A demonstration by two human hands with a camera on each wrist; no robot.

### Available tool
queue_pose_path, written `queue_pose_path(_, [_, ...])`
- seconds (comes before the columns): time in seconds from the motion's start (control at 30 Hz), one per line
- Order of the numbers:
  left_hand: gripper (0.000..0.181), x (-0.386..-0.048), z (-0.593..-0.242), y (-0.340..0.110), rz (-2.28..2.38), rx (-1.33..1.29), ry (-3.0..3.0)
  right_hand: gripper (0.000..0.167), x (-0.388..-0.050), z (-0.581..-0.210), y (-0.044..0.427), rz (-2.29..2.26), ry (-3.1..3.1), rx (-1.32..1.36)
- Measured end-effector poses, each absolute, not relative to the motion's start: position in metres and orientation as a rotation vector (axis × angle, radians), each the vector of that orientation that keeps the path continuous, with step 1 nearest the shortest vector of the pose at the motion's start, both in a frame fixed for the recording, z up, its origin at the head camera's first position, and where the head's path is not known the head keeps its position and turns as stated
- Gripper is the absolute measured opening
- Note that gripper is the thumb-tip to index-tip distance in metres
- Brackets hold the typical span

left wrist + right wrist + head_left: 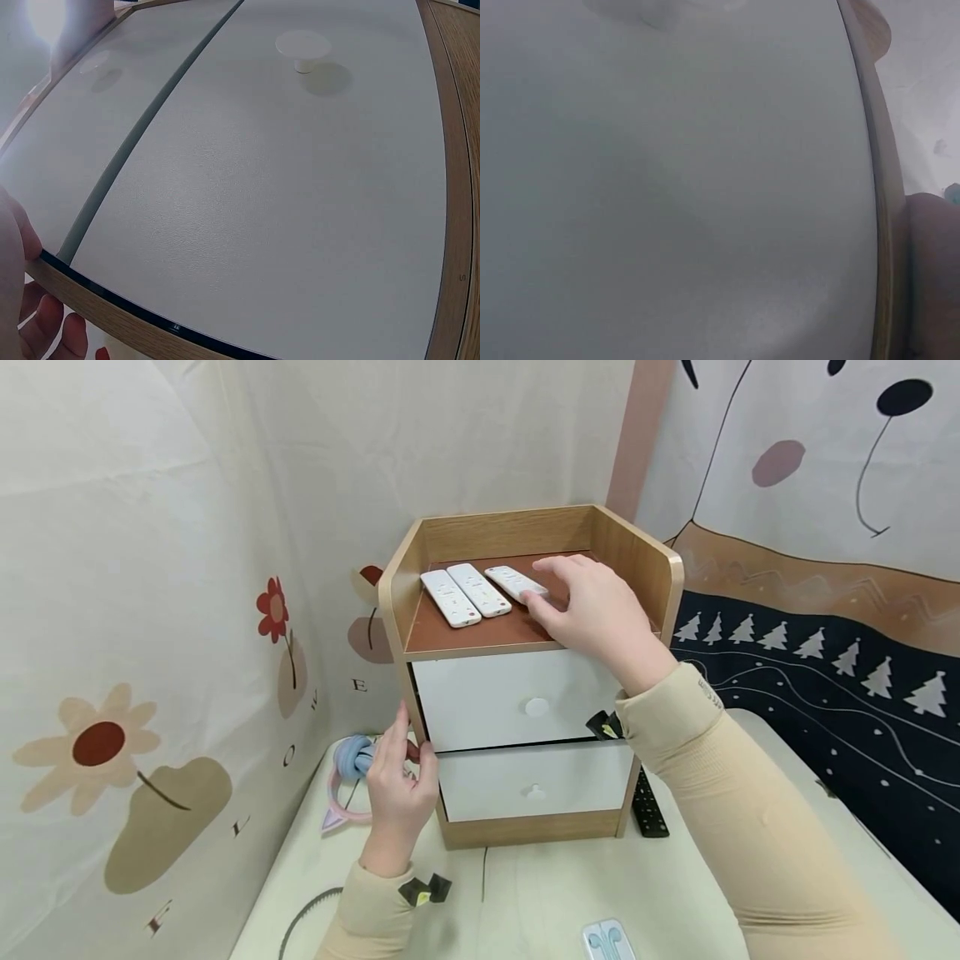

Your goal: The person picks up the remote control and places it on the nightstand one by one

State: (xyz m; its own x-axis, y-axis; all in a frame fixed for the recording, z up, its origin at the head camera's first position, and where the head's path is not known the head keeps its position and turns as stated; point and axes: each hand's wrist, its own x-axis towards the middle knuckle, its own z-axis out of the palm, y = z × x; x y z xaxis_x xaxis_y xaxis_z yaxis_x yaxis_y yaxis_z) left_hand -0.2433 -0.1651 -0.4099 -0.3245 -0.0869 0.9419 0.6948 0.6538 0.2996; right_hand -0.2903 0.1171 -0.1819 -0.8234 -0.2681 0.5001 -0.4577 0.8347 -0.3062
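Observation:
A small wooden cabinet (pixel 540 831) with two white drawers stands on the table. Three white remote controls lie on its brown top shelf: a left one (pixel 451 598), a middle one (pixel 478 589) and a right one (pixel 512 581). My right hand (pixel 592 610) is over the shelf, thumb and fingers spread apart around the near end of the right remote; whether they touch it I cannot tell. At the cabinet's left side, my left hand (pixel 401 777) rests against the frame edge, thumb in front and fingers along the side. The left wrist view shows a drawer front (pixel 262 187) and these fingers (pixel 45 326).
A blue and pink coiled item (pixel 352 760) lies left of the cabinet. On the right is a black remote (pixel 648 806). An earphone case (pixel 608 940) sits near the front edge, and a dark curved band (pixel 303 914) at front left. Printed curtains hang behind.

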Motion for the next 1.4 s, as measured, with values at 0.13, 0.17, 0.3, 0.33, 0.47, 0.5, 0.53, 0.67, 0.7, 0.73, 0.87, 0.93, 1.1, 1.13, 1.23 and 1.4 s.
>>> queue_pose_path(0.13, [0.061,-0.243,-0.409,-0.166,-0.852,-0.495,-1.731,0.057,-0.276,-0.191,0.121,0.607,-2.444,0.516])
queue_pose_path(0.17, [0.061,-0.243,-0.409,-0.166,-0.852,-0.494,-1.734,0.058,-0.273,-0.194,0.122,0.608,-2.414,0.521])
queue_pose_path(0.3, [0.061,-0.242,-0.408,-0.166,-0.854,-0.494,-1.745,0.057,-0.259,-0.206,0.125,0.608,-2.252,0.567])
queue_pose_path(0.33, [0.061,-0.242,-0.408,-0.166,-0.852,-0.494,-1.747,0.056,-0.255,-0.209,0.127,0.606,-2.197,0.582])
queue_pose_path(0.47, [0.061,-0.241,-0.409,-0.166,-0.848,-0.502,-1.736,0.049,-0.244,-0.221,0.139,0.623,-1.958,0.607])
queue_pose_path(0.5, [0.061,-0.241,-0.409,-0.165,-0.848,-0.505,-1.732,0.048,-0.241,-0.224,0.143,0.632,-1.904,0.607])
queue_pose_path(0.53, [0.061,-0.242,-0.409,-0.165,-0.849,-0.508,-1.727,0.047,-0.239,-0.226,0.147,0.646,-1.855,0.606])
queue_pose_path(0.67, [0.060,-0.242,-0.408,-0.165,-0.849,-0.514,-1.715,0.044,-0.234,-0.235,0.169,0.725,-1.730,0.569])
queue_pose_path(0.7, [0.060,-0.242,-0.408,-0.165,-0.850,-0.513,-1.716,0.044,-0.234,-0.238,0.175,0.739,-1.713,0.552])
queue_pose_path(0.73, [0.060,-0.242,-0.407,-0.165,-0.849,-0.511,-1.717,0.044,-0.234,-0.241,0.180,0.757,-1.696,0.534])
queue_pose_path(0.87, [0.060,-0.242,-0.408,-0.166,-0.849,-0.509,-1.722,0.047,-0.235,-0.256,0.199,0.807,-1.660,0.460])
queue_pose_path(0.93, [0.060,-0.242,-0.409,-0.167,-0.846,-0.508,-1.722,0.047,-0.237,-0.265,0.206,0.814,-1.659,0.440])
queue_pose_path(1.1, [0.060,-0.242,-0.409,-0.168,-0.844,-0.509,-1.721,0.049,-0.242,-0.294,0.223,0.791,-1.724,0.402])
queue_pose_path(1.13, [0.060,-0.242,-0.409,-0.168,-0.843,-0.512,-1.719,0.049,-0.243,-0.301,0.226,0.791,-1.744,0.388])
queue_pose_path(1.23, [0.061,-0.243,-0.409,-0.168,-0.829,-0.528,-1.707,0.050,-0.245,-0.320,0.235,0.790,-1.822,0.334])
queue_pose_path(1.4, [0.061,-0.244,-0.407,-0.168,-0.803,-0.558,-1.678,0.051,-0.250,-0.353,0.246,0.813,-1.938,0.258])
